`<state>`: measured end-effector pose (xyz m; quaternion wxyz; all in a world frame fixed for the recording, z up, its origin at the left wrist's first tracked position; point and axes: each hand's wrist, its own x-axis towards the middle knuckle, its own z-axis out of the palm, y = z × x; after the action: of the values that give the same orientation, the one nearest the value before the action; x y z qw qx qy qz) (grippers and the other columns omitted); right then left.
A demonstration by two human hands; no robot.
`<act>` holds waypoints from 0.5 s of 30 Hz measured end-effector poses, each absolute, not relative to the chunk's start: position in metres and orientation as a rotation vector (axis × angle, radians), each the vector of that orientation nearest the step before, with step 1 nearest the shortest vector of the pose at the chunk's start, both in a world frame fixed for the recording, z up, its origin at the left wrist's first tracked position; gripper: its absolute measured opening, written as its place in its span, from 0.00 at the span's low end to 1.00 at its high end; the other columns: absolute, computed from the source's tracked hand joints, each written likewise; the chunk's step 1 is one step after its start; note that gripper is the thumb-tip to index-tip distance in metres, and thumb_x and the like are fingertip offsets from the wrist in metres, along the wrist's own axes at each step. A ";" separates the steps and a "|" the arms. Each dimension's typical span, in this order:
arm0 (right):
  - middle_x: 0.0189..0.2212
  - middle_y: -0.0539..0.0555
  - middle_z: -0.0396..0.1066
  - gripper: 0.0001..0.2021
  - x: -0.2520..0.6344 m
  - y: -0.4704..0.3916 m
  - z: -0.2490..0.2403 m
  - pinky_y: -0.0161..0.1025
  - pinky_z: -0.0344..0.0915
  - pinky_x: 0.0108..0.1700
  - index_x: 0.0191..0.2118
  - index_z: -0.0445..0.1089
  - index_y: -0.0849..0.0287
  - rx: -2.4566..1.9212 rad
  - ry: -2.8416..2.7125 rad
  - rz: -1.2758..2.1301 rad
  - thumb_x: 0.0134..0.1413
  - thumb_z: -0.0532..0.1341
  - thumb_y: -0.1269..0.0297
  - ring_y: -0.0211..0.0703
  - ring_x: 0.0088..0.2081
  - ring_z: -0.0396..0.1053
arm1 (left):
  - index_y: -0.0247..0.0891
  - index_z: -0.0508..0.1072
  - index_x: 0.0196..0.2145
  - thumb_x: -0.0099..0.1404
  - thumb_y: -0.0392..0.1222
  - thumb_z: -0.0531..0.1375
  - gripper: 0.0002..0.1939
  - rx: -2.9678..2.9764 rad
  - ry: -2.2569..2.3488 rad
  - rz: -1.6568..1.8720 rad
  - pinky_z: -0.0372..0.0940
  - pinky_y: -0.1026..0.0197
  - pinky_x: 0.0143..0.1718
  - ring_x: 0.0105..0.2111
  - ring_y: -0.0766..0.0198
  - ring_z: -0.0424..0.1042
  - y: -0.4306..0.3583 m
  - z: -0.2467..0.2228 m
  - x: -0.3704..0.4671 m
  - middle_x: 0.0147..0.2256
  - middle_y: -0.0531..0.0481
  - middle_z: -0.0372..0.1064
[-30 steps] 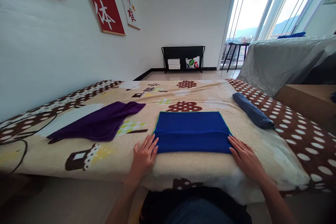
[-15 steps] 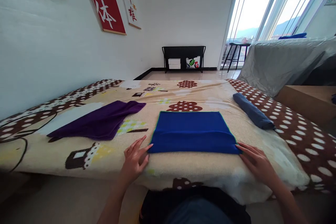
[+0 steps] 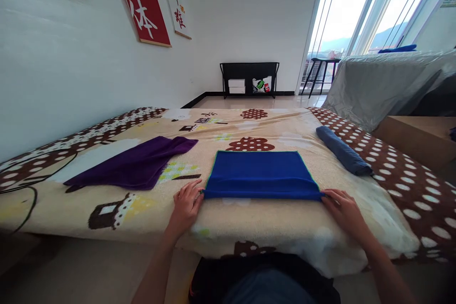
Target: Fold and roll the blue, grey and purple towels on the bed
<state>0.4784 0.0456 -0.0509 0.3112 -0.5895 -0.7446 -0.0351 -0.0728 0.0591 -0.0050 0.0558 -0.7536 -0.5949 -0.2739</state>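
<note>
A blue towel (image 3: 261,168) with green edging lies flat on the patterned blanket, its near edge turned over into a narrow roll. My left hand (image 3: 187,204) pinches the left end of that roll, fingers closed on the cloth. At the opposite end, my right hand (image 3: 342,206) grips the roll's right corner. To the left a purple towel (image 3: 135,164) is spread out loosely with a crumpled far corner. A grey-blue rolled towel (image 3: 344,151) rests on the right side, apart from my right hand.
The blanket (image 3: 285,228) covers a wide, low surface with brown dotted borders. Beyond it stands a black rack (image 3: 249,78) against the wall. On the right are a cardboard box (image 3: 420,137), a plastic-covered piece of furniture (image 3: 388,80) and a dark stool (image 3: 320,73).
Both hands have moved slightly away from me, and the blue towel's near edge has been rolled farther over. The fingers have closed on its ends. The other towels stay put.
</note>
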 end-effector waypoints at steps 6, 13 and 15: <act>0.37 0.58 0.74 0.21 0.474 0.071 -0.043 0.45 0.65 0.44 0.36 0.72 0.58 -1.642 -2.000 -0.023 0.67 0.49 0.48 0.49 0.40 0.69 | 0.40 0.76 0.42 0.71 0.45 0.48 0.17 -2.311 -1.890 -0.857 0.57 0.45 0.58 0.58 0.51 0.63 0.080 -0.001 -0.067 0.60 0.43 0.67; 0.50 0.65 0.70 0.17 0.417 0.055 -0.033 0.55 0.62 0.49 0.48 0.72 0.61 -1.770 -1.679 -0.521 0.63 0.53 0.57 0.60 0.50 0.66 | 0.39 0.71 0.52 0.67 0.34 0.52 0.18 -2.005 -1.779 -0.929 0.54 0.40 0.60 0.61 0.46 0.61 0.069 0.004 -0.015 0.60 0.38 0.65; 0.55 0.62 0.69 0.16 0.389 0.046 -0.032 0.56 0.60 0.55 0.52 0.72 0.57 -1.617 -1.793 -0.501 0.64 0.52 0.62 0.57 0.54 0.66 | 0.42 0.71 0.54 0.67 0.32 0.52 0.20 -2.128 -1.633 -0.887 0.55 0.41 0.60 0.60 0.47 0.63 0.059 0.004 0.013 0.59 0.39 0.66</act>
<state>0.3893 0.0462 -0.0324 0.3312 -0.6188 -0.6861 -0.1916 0.0134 0.0592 0.0045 0.1576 -0.7438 -0.5707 -0.3102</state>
